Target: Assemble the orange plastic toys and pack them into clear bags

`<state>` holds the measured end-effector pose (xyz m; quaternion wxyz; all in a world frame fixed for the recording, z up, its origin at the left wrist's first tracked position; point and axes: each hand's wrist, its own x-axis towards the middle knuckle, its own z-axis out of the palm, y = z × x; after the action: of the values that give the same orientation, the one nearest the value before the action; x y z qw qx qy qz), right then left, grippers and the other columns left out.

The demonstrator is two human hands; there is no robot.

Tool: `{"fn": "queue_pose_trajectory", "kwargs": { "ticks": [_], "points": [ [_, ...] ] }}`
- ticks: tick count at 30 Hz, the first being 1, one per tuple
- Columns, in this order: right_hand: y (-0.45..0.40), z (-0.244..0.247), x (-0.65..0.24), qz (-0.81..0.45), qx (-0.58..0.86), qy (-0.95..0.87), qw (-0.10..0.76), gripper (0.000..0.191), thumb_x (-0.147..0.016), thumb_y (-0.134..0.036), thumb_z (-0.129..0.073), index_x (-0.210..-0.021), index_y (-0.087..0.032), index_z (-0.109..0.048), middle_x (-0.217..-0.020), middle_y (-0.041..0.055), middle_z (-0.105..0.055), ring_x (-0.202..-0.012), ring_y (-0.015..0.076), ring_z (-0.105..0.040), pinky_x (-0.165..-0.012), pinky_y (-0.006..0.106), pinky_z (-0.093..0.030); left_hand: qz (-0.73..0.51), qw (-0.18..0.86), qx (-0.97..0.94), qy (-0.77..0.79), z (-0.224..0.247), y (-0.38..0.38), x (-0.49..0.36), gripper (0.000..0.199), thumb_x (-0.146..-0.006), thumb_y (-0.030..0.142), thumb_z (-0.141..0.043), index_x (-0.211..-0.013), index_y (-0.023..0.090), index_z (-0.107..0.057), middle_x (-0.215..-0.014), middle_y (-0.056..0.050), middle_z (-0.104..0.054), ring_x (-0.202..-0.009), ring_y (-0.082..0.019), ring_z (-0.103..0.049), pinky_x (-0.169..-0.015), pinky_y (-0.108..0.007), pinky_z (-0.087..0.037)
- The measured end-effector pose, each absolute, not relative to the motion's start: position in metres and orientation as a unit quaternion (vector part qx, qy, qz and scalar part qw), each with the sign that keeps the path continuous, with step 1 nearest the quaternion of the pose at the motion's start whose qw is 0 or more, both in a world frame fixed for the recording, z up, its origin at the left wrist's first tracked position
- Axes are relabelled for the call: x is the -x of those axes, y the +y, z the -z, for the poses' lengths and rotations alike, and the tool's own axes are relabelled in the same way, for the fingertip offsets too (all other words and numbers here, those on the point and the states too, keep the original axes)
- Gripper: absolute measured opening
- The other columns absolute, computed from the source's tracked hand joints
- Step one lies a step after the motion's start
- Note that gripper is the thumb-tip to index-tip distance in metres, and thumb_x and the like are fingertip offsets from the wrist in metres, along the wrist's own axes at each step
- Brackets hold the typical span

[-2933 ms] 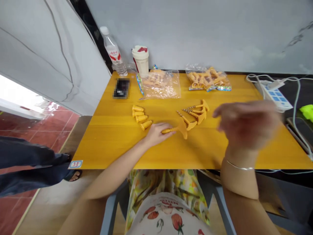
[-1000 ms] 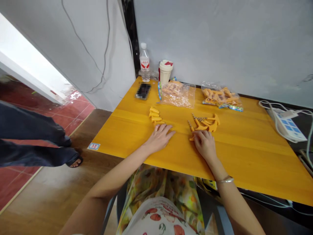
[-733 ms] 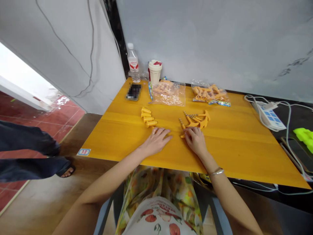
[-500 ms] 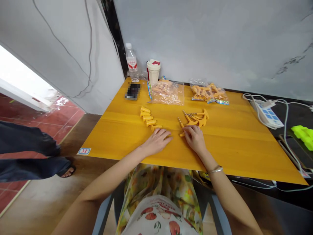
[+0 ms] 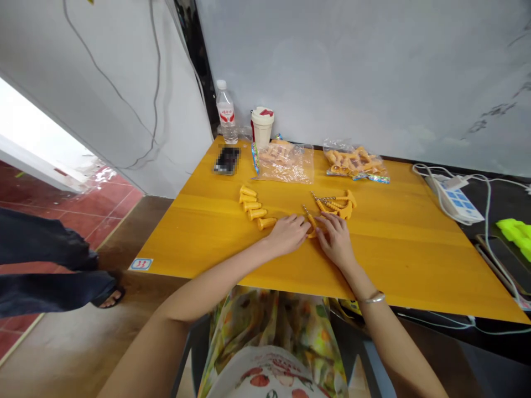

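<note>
A corkscrew [image 5: 309,215] with a yellow plastic handle and a metal spiral lies between my two hands, spiral pointing away from me. My left hand [image 5: 288,233] meets it from the left with bent fingers. From the right, the fingertips of my right hand [image 5: 335,235] are at its handle, which is partly hidden. Just behind my right hand, several more such corkscrews [image 5: 342,207] lie in a loose pile. Left of my left hand, several yellow tapered sleeves [image 5: 257,214] lie in a slanting row, the closest one [image 5: 266,223] near my wrist.
Along the back of the table [image 5: 394,237] are a phone [image 5: 227,159], a water bottle [image 5: 226,113], a lidded cup [image 5: 262,130] and two clear bags [image 5: 305,166] [image 5: 357,163] of orange parts. A power strip [image 5: 461,202] with cables sits at the right. A person's legs [image 5: 50,265] show at left.
My left hand has moved right from the nearest sleeve to the corkscrew. The corkscrew has come slightly toward me, away from the pile, with my right hand at it.
</note>
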<state>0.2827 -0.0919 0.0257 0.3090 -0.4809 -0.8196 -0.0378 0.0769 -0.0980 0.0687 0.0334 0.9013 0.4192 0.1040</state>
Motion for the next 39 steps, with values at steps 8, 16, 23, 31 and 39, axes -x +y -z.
{"fn": "queue_pose_trajectory", "kwargs": {
  "ticks": [8, 16, 23, 31, 39],
  "points": [
    [-0.086, -0.022, -0.297, 0.063, 0.553, -0.787, 0.267, 0.027, -0.097, -0.032, -0.051, -0.114, -0.022, -0.069, -0.126, 0.0086, -0.066, -0.124, 0.0308, -0.051, -0.104, 0.051, -0.045, -0.186, 0.079, -0.914, 0.353, -0.037, -0.094, -0.084, 0.035, -0.099, 0.037, -0.049, -0.129, 0.019, -0.055, -0.127, -0.009, -0.059, -0.118, -0.025, -0.051, -0.099, -0.041, -0.042],
    [-0.025, -0.012, -0.341, 0.044, 0.631, -0.709, 0.31, 0.049, -0.096, -0.046, -0.042, -0.132, -0.017, -0.058, -0.134, 0.019, -0.057, -0.133, 0.0347, -0.046, -0.111, 0.06, -0.034, -0.217, 0.107, -0.912, 0.33, -0.035, -0.096, -0.084, 0.036, -0.097, 0.036, -0.053, -0.128, 0.017, -0.056, -0.137, -0.014, -0.051, -0.126, -0.028, -0.047, -0.107, -0.045, -0.041],
    [-0.01, 0.014, -0.348, -0.004, 0.629, -0.702, 0.335, 0.049, -0.097, -0.051, -0.037, -0.129, -0.021, -0.059, -0.139, 0.019, -0.054, -0.139, 0.0335, -0.041, -0.112, 0.064, -0.03, -0.198, 0.115, -0.919, 0.322, -0.034, -0.095, -0.088, 0.039, -0.095, 0.04, -0.055, -0.128, 0.019, -0.058, -0.147, -0.014, -0.046, -0.142, -0.03, -0.037, -0.115, -0.048, -0.034],
    [-0.021, -0.005, -0.336, -0.021, 0.619, -0.702, 0.351, 0.058, -0.098, -0.059, -0.032, -0.128, -0.02, -0.062, -0.134, 0.0179, -0.059, -0.137, 0.0327, -0.045, -0.115, 0.063, -0.028, -0.148, 0.11, -0.927, 0.326, -0.032, -0.094, -0.09, 0.054, -0.099, 0.047, -0.047, -0.143, 0.017, -0.048, -0.16, -0.01, -0.035, -0.151, -0.027, -0.026, -0.122, -0.046, -0.024],
    [-0.098, -0.099, -0.332, -0.051, 0.501, -0.763, 0.406, 0.075, -0.104, -0.048, -0.003, -0.095, -0.027, -0.075, -0.13, 0.0081, -0.064, -0.13, 0.0317, -0.054, -0.1, 0.063, -0.046, -0.132, 0.115, -0.928, 0.328, -0.028, -0.091, -0.091, 0.06, -0.099, 0.051, -0.044, -0.148, 0.017, -0.043, -0.162, -0.01, -0.03, -0.152, -0.026, -0.024, -0.123, -0.044, -0.022]
  ]
}}
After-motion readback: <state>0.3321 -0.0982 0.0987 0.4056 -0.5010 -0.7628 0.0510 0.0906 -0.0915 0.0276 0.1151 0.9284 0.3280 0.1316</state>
